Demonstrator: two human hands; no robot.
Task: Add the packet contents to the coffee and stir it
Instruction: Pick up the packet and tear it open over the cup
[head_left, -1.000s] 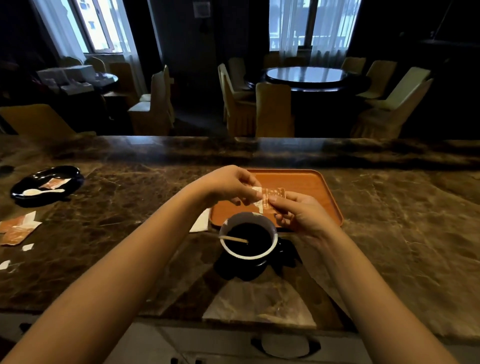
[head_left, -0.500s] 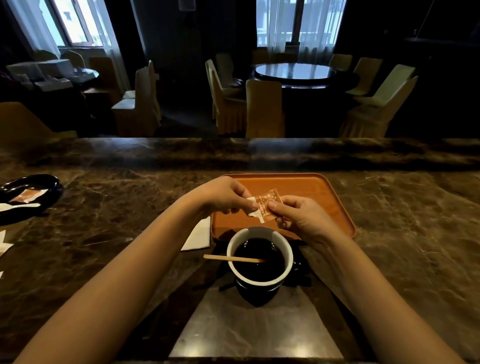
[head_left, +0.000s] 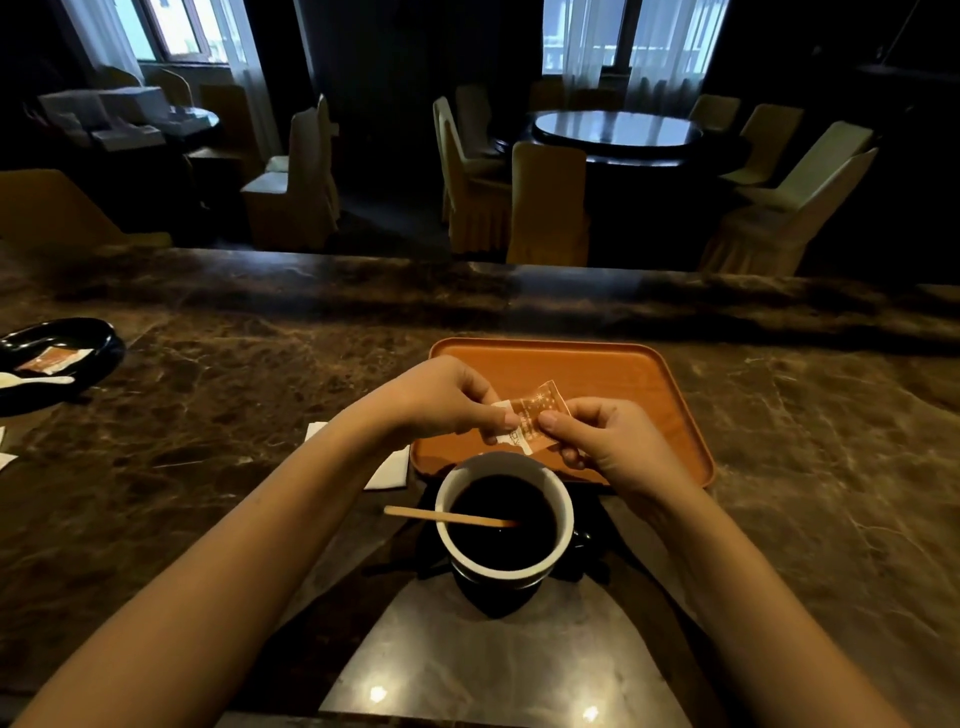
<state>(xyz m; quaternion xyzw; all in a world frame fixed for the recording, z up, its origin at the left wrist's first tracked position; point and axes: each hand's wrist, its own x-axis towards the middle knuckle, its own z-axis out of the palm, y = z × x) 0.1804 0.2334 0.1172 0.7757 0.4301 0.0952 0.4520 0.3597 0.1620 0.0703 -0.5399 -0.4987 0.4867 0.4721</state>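
The fingers (head_left: 498, 418) of the left hand (head_left: 441, 400) are pinched shut on the left edge of a small orange-and-white paper packet (head_left: 530, 421), and the fingers (head_left: 550, 420) of the right hand (head_left: 608, 447) are closed on its right side, so the packet is held between both hands, tilted, with its upper corner pointing away from the person. Just below the fingers and a little nearer the person stands a dark cup with a white inner wall (head_left: 503, 525), filled with black coffee (head_left: 501, 514). A thin wooden stir stick (head_left: 447, 516) leans across the cup's left rim, one end in the coffee and the other sticking out to the left. Behind and under the fingers lies a rectangular orange tray with rounded corners (head_left: 649, 384), resting on the dark brown marble desk (head_left: 260, 395). To the left of the fingers, beside the tray's near corner, a white scrap of paper (head_left: 389, 467) lies flat on the desk. Well to the left of the fingers sits a shallow black dish (head_left: 98, 343) holding another orange packet (head_left: 52, 359) and a white spoon (head_left: 36, 380). Beyond the desk, far from the fingers, are a round dark table (head_left: 618, 130) and cloth-covered chairs (head_left: 548, 202) in a dim room.
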